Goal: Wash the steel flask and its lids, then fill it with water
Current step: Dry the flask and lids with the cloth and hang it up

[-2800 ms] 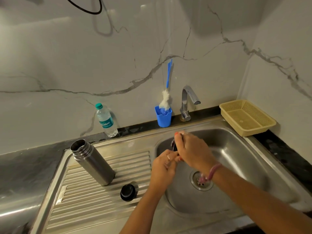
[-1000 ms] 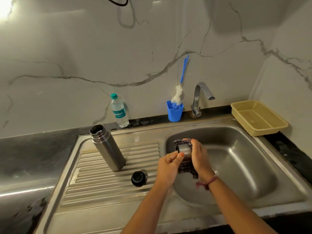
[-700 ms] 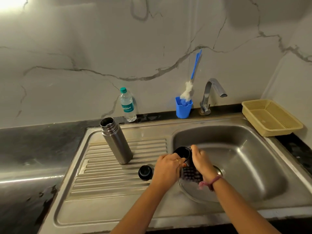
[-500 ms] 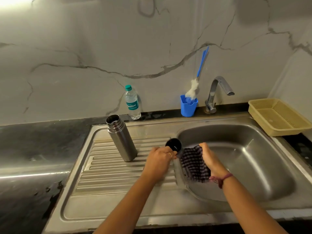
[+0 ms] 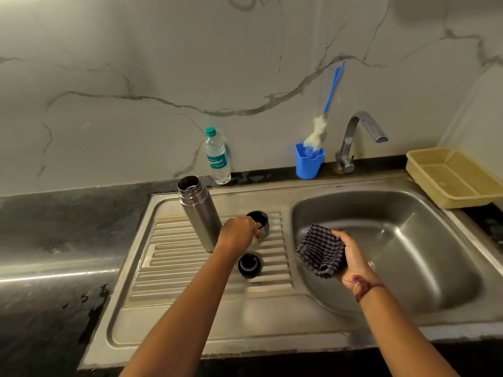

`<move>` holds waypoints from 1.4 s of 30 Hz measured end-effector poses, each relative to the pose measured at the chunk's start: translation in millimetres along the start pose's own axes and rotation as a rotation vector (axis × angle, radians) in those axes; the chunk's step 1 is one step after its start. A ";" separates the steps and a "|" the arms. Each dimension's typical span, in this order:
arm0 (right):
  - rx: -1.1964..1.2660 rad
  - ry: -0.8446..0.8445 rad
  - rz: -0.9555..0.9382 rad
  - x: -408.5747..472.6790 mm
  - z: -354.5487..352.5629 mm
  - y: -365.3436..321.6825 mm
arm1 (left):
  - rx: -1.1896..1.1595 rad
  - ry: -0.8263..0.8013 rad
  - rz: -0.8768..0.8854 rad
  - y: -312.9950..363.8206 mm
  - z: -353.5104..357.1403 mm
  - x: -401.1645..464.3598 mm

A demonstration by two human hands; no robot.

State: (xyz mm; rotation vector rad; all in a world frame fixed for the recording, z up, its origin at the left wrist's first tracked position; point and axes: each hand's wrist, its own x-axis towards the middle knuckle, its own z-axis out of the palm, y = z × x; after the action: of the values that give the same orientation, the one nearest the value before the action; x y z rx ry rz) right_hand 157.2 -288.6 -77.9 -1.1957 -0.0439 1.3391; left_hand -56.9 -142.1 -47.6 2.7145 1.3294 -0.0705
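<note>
1. Steel flask point(image 5: 200, 213) stands open on the draining board point(image 5: 190, 268); my left hand point(image 5: 239, 235), at its 3 o'clock, grips the cup lid point(image 5: 260, 221).
2. The black stopper point(image 5: 249, 264) lies at 6 o'clock of the cup lid.
3. My right hand point(image 5: 351, 254) clutches the checked cloth point(image 5: 321, 250) over the sink point(image 5: 408, 240).
4. The water bottle point(image 5: 217, 157) has a label I can't quite read.
5. Half a second ago I held the lid up; now it sits on the board.

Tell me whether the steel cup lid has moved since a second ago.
Yes. The cup lid went leftward from over the sink basin onto the drainboard, beside the flask, gripped by the left hand.
</note>
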 end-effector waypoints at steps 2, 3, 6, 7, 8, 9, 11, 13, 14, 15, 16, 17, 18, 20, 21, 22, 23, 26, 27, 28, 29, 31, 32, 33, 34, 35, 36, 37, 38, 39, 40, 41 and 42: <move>0.022 0.014 -0.010 -1.7 1.3 1.8 | -0.023 -0.011 -0.029 -2.0 4.9 2.0; 0.034 0.013 -0.017 -3.3 2.0 2.1 | -0.025 -0.014 -0.038 -3.3 7.1 2.8; 0.049 0.010 -0.024 -7.1 3.5 2.2 | -0.041 -0.055 -0.050 -5.1 12.0 3.1; 0.052 0.009 -0.025 -8.1 4.2 2.3 | -0.041 -0.065 -0.049 -5.2 13.1 2.8; 0.052 0.011 -0.024 -8.5 4.9 2.5 | -0.044 -0.071 -0.050 -5.6 14.3 2.7; 0.056 0.011 -0.019 -9.0 5.6 3.0 | -0.042 -0.078 -0.051 -5.5 14.8 2.6; 0.069 0.010 -0.011 -9.2 7.0 4.4 | -0.044 -0.092 -0.049 -4.0 14.3 2.2; 0.075 0.003 -0.006 -10.3 8.6 5.2 | -0.078 -0.104 -0.050 -1.7 11.4 1.6; 0.074 0.001 -0.005 -10.7 9.4 5.4 | -0.094 -0.110 -0.056 -0.2 9.0 1.4; 0.074 -0.001 -0.004 -11.0 10.6 5.4 | -0.105 -0.115 -0.063 1.6 5.8 0.9; 0.071 0.000 -0.003 -11.5 11.7 5.2 | -0.114 -0.115 -0.068 3.6 1.4 -0.2; 0.064 0.001 -0.001 -12.3 12.2 4.5 | -0.121 -0.110 -0.069 6.0 -3.1 -1.1; 0.056 0.001 0.000 -12.9 12.3 3.7 | -0.134 -0.096 -0.066 8.4 -7.5 -1.9; 0.038 -0.010 0.001 -15.5 13.2 1.3 | -0.225 -0.039 -0.057 15.7 -16.0 -3.1; 0.026 -0.010 0.000 -16.8 13.7 0.0 | -0.314 0.004 -0.058 21.2 -20.2 -4.2; 0.017 -0.009 -0.006 -16.9 13.8 -1.0 | -0.415 0.055 -0.059 27.8 -24.1 -5.2; 0.012 -0.009 -0.012 -17.9 14.9 -2.8 | -0.511 0.094 -0.060 35.2 -27.2 -5.6; -0.007 -0.022 -0.028 -19.5 18.5 -8.5 | -0.782 0.095 -0.057 57.5 -33.3 -5.5; -0.011 -0.027 -0.031 -21.1 20.0 -10.8 | -0.884 0.051 -0.077 62.7 -33.6 -4.4; -0.015 -0.034 -0.033 -23.1 21.4 -13.2 | -0.995 -0.010 -0.107 67.0 -33.5 -2.9; -0.023 -0.044 -0.033 -25.4 22.5 -15.6 | -1.122 -0.080 -0.144 70.1 -31.7 -1.4; -0.036 -0.043 -0.037 -29.8 24.2 -19.5 | -1.356 -0.206 -0.194 77.4 -27.3 -3.6; -0.046 -0.038 -0.041 -31.9 25.0 -21.1 | -1.436 -0.238 -0.214 81.7 -24.9 -5.2; -0.060 -0.027 -0.045 -33.3 25.3 -22.6 | -1.523 -0.260 -0.247 85.3 -22.4 -6.0; -0.078 -0.018 -0.053 -34.1 24.9 -23.5 | -1.613 -0.278 -0.299 88.2 -19.9 -6.7; -0.090 -0.011 -0.058 -34.6 24.7 -24.0 | -1.713 -0.307 -0.354 91.1 -17.6 -8.2; -0.097 -0.012 -0.062 -35.7 24.4 -24.0 | -1.793 -0.350 -0.393 93.7 -15.5 -10.5; -0.104 -0.023 -0.061 -38.1 24.8 -24.6 | -1.856 -0.403 -0.414 96.3 -12.8 -12.7; -0.114 -0.024 -0.065 -40.6 24.7 -25.2 | -1.889 -0.453 -0.423 98.8 -9.7 -15.5; -0.125 -0.012 -0.080 -42.2 24.9 -25.3 | -1.922 -0.493 -0.434 101.7 -7.2 -19.0; -0.143 0.005 -0.106 -41.6 24.3 -25.0 | -1.962 -0.527 -0.430 103.9 -2.9 -22.5; -0.166 0.029 -0.135 -41.5 23.8 -25.1 | -2.015 -0.548 -0.417 106.5 0.5 -26.1; -0.191 0.068 -0.165 -40.8 23.5 -25.0 | -2.065 -0.564 -0.394 108.5 3.3 -29.3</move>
State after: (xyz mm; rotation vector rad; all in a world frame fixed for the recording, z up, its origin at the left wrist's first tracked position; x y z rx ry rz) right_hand 147.0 -298.8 -26.6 -1.3670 -0.2211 1.1675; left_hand 10.9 -231.3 -38.8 0.6057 0.7370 0.2981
